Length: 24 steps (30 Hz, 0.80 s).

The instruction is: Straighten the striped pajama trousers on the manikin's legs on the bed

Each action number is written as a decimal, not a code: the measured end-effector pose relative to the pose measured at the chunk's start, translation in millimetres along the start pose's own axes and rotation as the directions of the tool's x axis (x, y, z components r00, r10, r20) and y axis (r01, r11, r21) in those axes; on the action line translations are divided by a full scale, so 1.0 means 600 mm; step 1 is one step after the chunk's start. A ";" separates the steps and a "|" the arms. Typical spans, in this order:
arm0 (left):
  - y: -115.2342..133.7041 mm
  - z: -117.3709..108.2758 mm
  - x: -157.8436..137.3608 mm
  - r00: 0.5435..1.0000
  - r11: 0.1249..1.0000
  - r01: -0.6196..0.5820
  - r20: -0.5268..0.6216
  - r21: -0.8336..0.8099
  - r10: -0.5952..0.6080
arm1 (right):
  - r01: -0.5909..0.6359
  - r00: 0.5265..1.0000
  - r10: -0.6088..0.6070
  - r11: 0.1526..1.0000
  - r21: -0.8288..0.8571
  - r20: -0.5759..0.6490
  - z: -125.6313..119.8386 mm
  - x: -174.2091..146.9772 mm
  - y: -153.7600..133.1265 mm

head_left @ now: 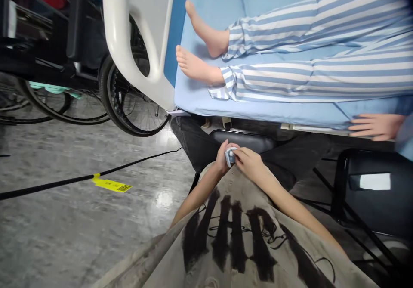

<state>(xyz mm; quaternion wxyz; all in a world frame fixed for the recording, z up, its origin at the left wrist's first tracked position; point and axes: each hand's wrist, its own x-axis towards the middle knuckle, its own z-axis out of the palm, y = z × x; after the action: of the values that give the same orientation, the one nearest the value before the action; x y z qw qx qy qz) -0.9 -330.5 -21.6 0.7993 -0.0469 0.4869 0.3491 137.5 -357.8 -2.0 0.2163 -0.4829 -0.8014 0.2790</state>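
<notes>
My left hand [222, 158] is closed around a small pale blue and white object [229, 155], held above my lap. It looks like a little case or clip, but its exact kind is too small to make out. From the other side, the fingers of my right hand [251, 163] pinch at the object's near right part. Fingertips cover some of it. Both hands are close together in front of my shirt, between my knees.
Ahead is a bed with a blue sheet [206, 100], where a figure in striped trousers [274, 81] lies. A white bed-end board [118, 21] and wheelchair wheel [129, 107] are left. A black cable [129, 165] crosses the floor; a black chair [371, 197] stands right.
</notes>
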 end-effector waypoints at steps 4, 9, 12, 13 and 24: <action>-0.005 -0.001 0.003 0.999 0.997 -0.034 -0.014 0.070 0.035 | -0.074 0.995 0.077 0.996 -0.049 0.063 0.010 -0.007 -0.003; -0.008 -0.002 0.003 0.997 0.995 -0.056 -0.041 0.086 0.060 | -0.116 0.988 0.129 0.982 -0.151 0.080 0.016 -0.007 -0.013; -0.007 -0.001 0.004 0.997 0.994 -0.050 -0.049 0.099 0.055 | -0.136 0.986 0.151 0.974 -0.181 0.070 0.016 -0.005 -0.016; -0.007 -0.001 0.005 0.997 0.994 -0.046 -0.051 0.099 0.052 | -0.149 0.984 0.163 0.972 -0.184 0.066 0.016 -0.005 -0.016; -0.010 -0.001 0.008 0.995 0.989 -0.088 0.046 0.116 0.083 | -0.300 0.953 0.299 0.954 -0.022 -0.042 0.009 -0.003 -0.003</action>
<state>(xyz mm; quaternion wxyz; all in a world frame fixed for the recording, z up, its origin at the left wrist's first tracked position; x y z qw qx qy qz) 3.4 -332.9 -27.3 0.7946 0.0286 0.4919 0.3546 133.6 -361.5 -4.9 0.1802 -0.6070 -0.7184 0.2881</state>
